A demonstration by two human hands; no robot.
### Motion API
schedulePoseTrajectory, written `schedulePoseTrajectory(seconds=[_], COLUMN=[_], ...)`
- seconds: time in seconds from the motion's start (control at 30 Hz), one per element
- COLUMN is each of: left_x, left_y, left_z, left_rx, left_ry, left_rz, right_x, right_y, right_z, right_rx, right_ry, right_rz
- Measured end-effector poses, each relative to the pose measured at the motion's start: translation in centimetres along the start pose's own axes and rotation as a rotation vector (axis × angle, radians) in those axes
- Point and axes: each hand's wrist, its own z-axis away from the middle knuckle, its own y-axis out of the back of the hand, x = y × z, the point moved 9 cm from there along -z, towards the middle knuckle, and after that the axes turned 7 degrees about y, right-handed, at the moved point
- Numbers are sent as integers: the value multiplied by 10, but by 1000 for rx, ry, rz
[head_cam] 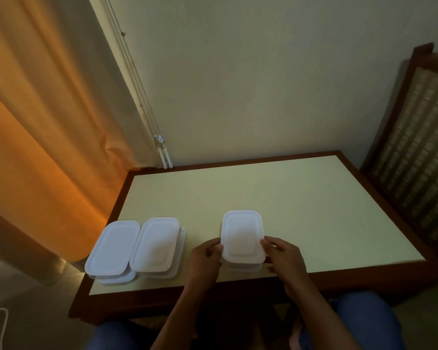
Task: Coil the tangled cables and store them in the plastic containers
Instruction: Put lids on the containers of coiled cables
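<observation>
A white lidded plastic container sits near the front edge of the table. My left hand grips its left side and my right hand grips its right side, fingers on the lid's rim. Two more lidded white containers stand side by side at the table's front left: one at the corner and one beside it. No cables are visible.
The table has a cream top and a dark wooden rim. An orange curtain hangs at the left, with blind cords at the back corner. A wooden chair back stands at the right. My knees in blue jeans show below.
</observation>
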Motion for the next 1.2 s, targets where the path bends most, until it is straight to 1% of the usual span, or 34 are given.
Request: schedulePoseTrajectory(seconds=[0.13,0.43,0.5,0.63,0.73,0.83,0.93,1.2], left_x=[11,30,27,25,27,34,48,94], left_y=[-40,-123,-133,-143,-151,-162,-174,-230], left_z=[-2,4,5,6,1,-7,-17,-69], left_rx=[-82,-217,-236,-255,-256,-268,-249,-262], left_ry=[-25,-17,-11,-16,-11,-1,25,80], left_rz=[7,-33,-36,-8,37,52,55,159], right_x=[3,22,21,24,24,21,22,17], right_y=[39,125,132,130,135,143,150,187], right_z=[-9,-20,-17,-13,-14,-23,-39,-119], right_rx=[63,185,162,62,105,161,197,244], right_ry=[13,-23,-25,-38,-7,23,6,-15], right_rz=[-6,-66,-74,-68,-59,5,37,46])
